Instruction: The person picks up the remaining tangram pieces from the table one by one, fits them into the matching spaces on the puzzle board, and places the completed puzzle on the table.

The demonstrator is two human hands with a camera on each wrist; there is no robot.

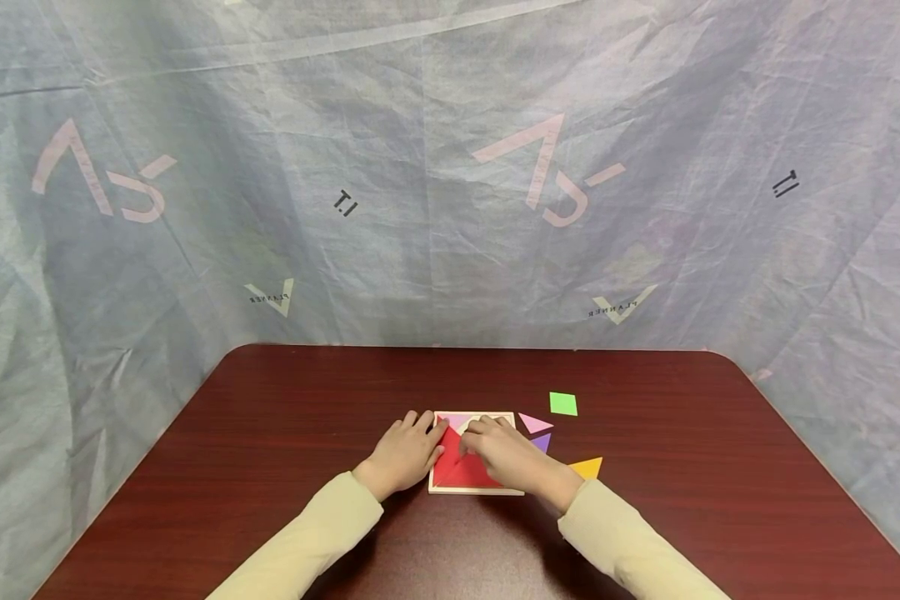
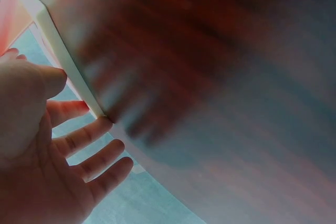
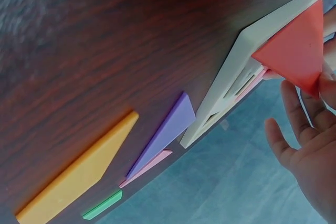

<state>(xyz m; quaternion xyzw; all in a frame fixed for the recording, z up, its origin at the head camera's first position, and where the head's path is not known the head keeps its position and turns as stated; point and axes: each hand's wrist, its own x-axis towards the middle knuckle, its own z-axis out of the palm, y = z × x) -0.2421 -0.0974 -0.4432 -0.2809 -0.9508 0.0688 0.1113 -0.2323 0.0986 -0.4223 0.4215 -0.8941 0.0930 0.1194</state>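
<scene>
A shallow light wooden tray (image 1: pixel 476 492) lies on the table. Red triangles (image 1: pixel 450 475) fill its left and near part, and a pink piece (image 1: pixel 457 418) lies along its far side. My right hand (image 1: pixel 506 450) pinches a red triangle (image 3: pixel 296 48) at the tray, thumb and fingertips on one corner. At the tray's left edge rests my left hand (image 1: pixel 405 454), fingers extended; in the left wrist view its fingertips (image 2: pixel 102 127) touch the tray's rim (image 2: pixel 68 61). The right hand hides part of the tray in the head view.
To the tray's right lie a purple piece (image 3: pixel 165 132), a small pink triangle (image 1: pixel 535 423), an orange piece (image 3: pixel 79 177) and a green piece (image 1: pixel 563 404). The dark red-brown table (image 1: pixel 307 417) is backed by a grey printed cloth (image 1: pixel 427 250).
</scene>
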